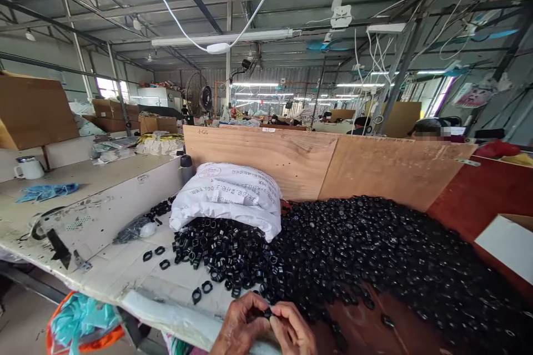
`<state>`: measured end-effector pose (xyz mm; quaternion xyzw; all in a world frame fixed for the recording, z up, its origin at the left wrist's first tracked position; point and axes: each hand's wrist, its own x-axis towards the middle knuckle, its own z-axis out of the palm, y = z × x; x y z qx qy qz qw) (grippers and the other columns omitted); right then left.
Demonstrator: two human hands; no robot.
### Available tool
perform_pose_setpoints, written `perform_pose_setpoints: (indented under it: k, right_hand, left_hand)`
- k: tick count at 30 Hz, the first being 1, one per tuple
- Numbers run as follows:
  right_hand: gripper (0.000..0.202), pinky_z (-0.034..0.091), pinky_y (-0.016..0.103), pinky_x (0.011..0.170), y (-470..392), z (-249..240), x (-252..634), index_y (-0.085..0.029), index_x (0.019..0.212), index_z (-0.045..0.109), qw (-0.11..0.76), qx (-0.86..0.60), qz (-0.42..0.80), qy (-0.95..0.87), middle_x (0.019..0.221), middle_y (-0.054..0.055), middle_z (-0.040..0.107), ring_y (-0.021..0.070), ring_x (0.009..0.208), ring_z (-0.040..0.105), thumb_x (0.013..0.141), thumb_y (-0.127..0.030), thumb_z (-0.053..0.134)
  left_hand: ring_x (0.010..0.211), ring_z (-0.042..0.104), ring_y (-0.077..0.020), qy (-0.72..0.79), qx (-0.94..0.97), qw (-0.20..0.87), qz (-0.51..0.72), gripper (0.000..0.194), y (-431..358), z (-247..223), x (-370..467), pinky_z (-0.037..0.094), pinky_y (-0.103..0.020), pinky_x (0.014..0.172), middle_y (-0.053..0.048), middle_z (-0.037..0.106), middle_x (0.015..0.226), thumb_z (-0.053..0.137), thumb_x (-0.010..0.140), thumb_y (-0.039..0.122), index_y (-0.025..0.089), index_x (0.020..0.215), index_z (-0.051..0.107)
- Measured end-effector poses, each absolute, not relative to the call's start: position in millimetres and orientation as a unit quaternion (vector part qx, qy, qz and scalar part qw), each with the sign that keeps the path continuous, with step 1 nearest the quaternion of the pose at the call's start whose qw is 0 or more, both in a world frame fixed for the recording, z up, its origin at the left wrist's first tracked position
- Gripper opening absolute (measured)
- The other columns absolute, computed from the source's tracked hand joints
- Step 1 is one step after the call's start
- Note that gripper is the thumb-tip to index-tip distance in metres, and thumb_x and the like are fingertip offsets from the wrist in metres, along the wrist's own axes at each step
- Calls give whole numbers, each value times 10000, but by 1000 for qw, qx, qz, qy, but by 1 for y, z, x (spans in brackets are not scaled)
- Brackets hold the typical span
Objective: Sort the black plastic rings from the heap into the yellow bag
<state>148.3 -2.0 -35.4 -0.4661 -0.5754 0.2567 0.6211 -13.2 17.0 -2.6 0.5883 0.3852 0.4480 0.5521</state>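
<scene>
Bare-handed at a crowded workshop table (137,266), a worker pinches a small black piece (267,314) between the fingertips of the left hand (244,324) and the right hand (295,328), which meet at the table's near edge. The thumbs and forefingers close in on it from either side, hiding most of its shape from an onlooker. The step in hand looks to be close finger work on this single piece; the next move seems to call for a steady two-sided grip, with the fingertips kept clear of one another.

Just beyond the hands, black rings (227,255) heap against the lower front edge of a printed white sack (225,199); whether more lie inside it cannot be seen. To the right, a far larger mound of black pieces (375,255) spreads before a wooden partition (258,150). Left of the sack rests a clear plastic bag (132,230) with dark contents, too blurred to name. Below the table, an orange-rimmed basket (107,338) holds crumpled teal sheeting (81,316). At far right stands a white-sided box (510,249), its contents out of sight.
</scene>
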Motion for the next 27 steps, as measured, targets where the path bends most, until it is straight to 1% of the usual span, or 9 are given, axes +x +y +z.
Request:
perform_pose_setpoints:
  k: [3,6,9,12,17,21,23,25,27]
  right_hand:
    - [336,634,285,738,-10,-19,155,-232,979,781,584,-484,267,-594,943,88,783,250,842,758,924,-543,666]
    - [339,626,310,777,-17,-6,156,-204,1038,754,575,-513,266,-579,1001,101,784,245,886,751,933,-508,647]
    - [310,603,289,721,-16,-5,151,-188,1102,728,574,-533,229,-578,910,81,773,212,796,734,964,-440,610]
    - [268,572,273,702,-16,-6,146,-193,1095,724,571,-541,182,-590,883,71,774,198,758,723,1001,-397,577]
    - [287,515,251,650,-20,0,147,-205,904,725,546,-537,187,-615,773,36,737,165,647,656,1036,-370,530]
    - [242,513,260,698,-22,4,154,-198,1044,744,528,-522,206,-638,920,54,770,178,752,673,1008,-342,552]
    - [284,470,255,635,-21,3,154,-196,873,725,520,-531,200,-638,774,29,718,160,655,609,1017,-357,541]
    - [432,403,258,563,-20,3,152,-207,660,618,517,-551,188,-627,592,-10,580,137,542,491,1036,-393,516]
    - [442,398,262,567,-21,3,150,-209,665,605,526,-566,180,-609,573,-19,538,137,540,473,1043,-414,504]
  left_hand:
    - [892,621,-205,401,596,531,449,147,11,6,-13,479,-299,834,-25,686,921,768,787,261,199,908,712]
    - [925,645,-208,385,606,536,444,178,10,11,-13,496,-311,883,-31,710,960,780,817,301,198,951,723]
    - [946,662,-206,373,623,529,439,171,13,10,-12,506,-320,913,-37,727,988,762,866,321,200,985,736]
    - [983,675,-207,358,655,498,441,147,15,7,-12,511,-331,945,-46,737,1036,742,899,310,210,1006,747]
    - [1002,690,-212,347,669,475,454,142,14,7,-11,529,-343,953,-52,740,1048,745,907,319,219,1007,748]
    - [988,690,-211,357,643,477,481,167,14,7,-9,539,-340,936,-52,731,1037,776,883,347,208,968,742]
    - [988,686,-208,350,648,480,477,170,14,6,-10,537,-337,937,-52,730,1037,772,886,349,203,967,742]
    - [992,680,-205,341,653,485,471,169,14,6,-11,535,-334,938,-53,728,1044,760,897,348,199,974,739]
    - [996,673,-204,343,651,488,469,182,13,5,-11,533,-336,941,-53,722,1050,753,902,353,197,992,734]
